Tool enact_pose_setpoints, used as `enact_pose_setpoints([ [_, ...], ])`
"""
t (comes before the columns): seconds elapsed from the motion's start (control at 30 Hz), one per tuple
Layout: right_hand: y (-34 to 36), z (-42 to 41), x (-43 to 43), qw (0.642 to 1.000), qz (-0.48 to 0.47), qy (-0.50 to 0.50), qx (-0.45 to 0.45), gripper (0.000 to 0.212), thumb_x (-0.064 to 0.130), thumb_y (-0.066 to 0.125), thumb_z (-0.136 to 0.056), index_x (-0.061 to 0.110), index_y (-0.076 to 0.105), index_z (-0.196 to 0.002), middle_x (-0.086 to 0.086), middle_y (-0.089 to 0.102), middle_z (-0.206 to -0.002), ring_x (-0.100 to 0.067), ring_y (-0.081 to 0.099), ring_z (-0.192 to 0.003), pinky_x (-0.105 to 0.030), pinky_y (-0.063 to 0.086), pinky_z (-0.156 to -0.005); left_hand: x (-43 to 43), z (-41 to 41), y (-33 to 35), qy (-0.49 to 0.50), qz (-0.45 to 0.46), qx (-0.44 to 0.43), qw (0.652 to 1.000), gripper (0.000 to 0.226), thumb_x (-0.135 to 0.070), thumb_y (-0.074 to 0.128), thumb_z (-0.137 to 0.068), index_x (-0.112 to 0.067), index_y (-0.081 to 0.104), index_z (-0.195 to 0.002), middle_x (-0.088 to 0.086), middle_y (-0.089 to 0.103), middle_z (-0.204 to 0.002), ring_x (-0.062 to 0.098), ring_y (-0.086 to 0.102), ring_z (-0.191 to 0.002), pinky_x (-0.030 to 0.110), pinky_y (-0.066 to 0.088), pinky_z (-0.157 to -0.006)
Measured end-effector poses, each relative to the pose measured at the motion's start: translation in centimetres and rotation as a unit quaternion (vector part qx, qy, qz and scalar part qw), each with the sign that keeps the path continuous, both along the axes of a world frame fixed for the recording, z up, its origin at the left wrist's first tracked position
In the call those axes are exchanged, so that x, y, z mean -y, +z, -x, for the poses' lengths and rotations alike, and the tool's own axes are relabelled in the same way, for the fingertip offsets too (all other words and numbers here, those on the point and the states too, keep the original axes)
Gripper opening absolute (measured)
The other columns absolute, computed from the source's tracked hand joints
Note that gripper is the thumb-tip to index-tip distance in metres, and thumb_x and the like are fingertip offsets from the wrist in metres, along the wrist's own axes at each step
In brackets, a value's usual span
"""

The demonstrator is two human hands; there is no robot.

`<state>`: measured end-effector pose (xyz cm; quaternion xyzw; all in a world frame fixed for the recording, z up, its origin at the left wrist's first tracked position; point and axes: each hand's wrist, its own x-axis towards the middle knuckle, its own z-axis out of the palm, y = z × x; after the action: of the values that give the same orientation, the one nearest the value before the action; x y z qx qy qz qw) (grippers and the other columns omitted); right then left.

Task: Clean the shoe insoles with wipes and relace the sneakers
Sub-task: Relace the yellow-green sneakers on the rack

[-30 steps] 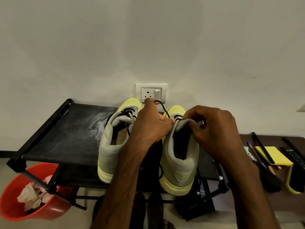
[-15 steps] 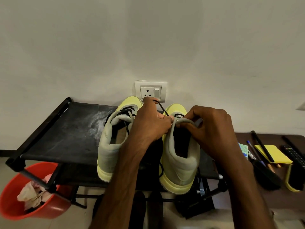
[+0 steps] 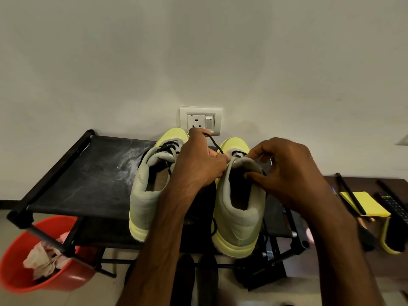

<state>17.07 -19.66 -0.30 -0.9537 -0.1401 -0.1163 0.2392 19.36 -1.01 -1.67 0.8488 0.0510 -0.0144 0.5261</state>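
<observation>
Two grey and yellow-green sneakers stand heels toward me on a black rack (image 3: 88,180). The left sneaker (image 3: 145,195) has its black lace threaded near the tongue. My left hand (image 3: 198,160) is closed on a black lace (image 3: 214,143) of the right sneaker (image 3: 240,213), and the lace loops up from my fist. My right hand (image 3: 291,173) pinches the grey tongue of the right sneaker at its top edge. Two dark insoles (image 3: 194,279) lie on the floor below, partly hidden by my arms.
A red bucket (image 3: 19,277) with crumpled used wipes sits at the lower left under the rack's corner. On a brown table at the right lie a yellow pad (image 3: 371,203), pens, a brush (image 3: 395,237) and a remote. A wall socket (image 3: 201,120) is behind the sneakers.
My left hand has drawn the lace a little farther up toward the socket. My right hand's fingers have shifted along the right sneaker's tongue.
</observation>
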Motion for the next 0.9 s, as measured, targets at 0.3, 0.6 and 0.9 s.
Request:
enact_pose_setpoints([
  [0.3, -0.2, -0.1, -0.3, 0.997, -0.062, -0.038, 0.04, 0.008, 0.029, 0.082, -0.082, 0.025, 0.076, -0.087, 0.012, 0.071, -0.076, -0.006, 0.065, -0.073, -0.03, 0.054, -0.071, 0.1, 0.2, 0.2, 0.004, -0.036, 0.002, 0.999, 0.06, -0.034, 0.075, -0.088, -0.012, 0.046, -0.135, -0.003, 0.076, -0.079, 0.014, 0.074, -0.073, 0.042, 0.06, -0.086],
  [0.6, -0.8, -0.5, 2.3, 0.98, -0.175, -0.002, -0.096, 0.032, 0.037, 0.053, -0.104, 0.024, 0.08, -0.092, 0.008, 0.076, -0.085, -0.011, 0.072, -0.084, -0.047, 0.057, -0.085, -0.4, 0.5, 0.5, -0.026, 0.006, 0.024, 0.999, 0.013, -0.023, 0.076, -0.089, -0.014, 0.078, -0.098, 0.003, 0.076, -0.076, 0.014, 0.074, -0.062, 0.028, 0.063, -0.069],
  [0.9, -0.1, -0.4, 3.2, 0.978, -0.137, 0.007, -0.157, 0.016, 0.008, 0.071, -0.092, 0.021, 0.08, -0.095, 0.004, 0.075, -0.076, -0.012, 0.072, -0.075, -0.03, 0.06, -0.078, -0.2, 0.7, 0.4, -0.014, 0.006, 0.039, 0.999, 0.006, -0.021, 0.075, -0.089, -0.016, 0.077, -0.09, 0.004, 0.076, -0.072, 0.02, 0.075, -0.067, 0.041, 0.064, -0.075],
])
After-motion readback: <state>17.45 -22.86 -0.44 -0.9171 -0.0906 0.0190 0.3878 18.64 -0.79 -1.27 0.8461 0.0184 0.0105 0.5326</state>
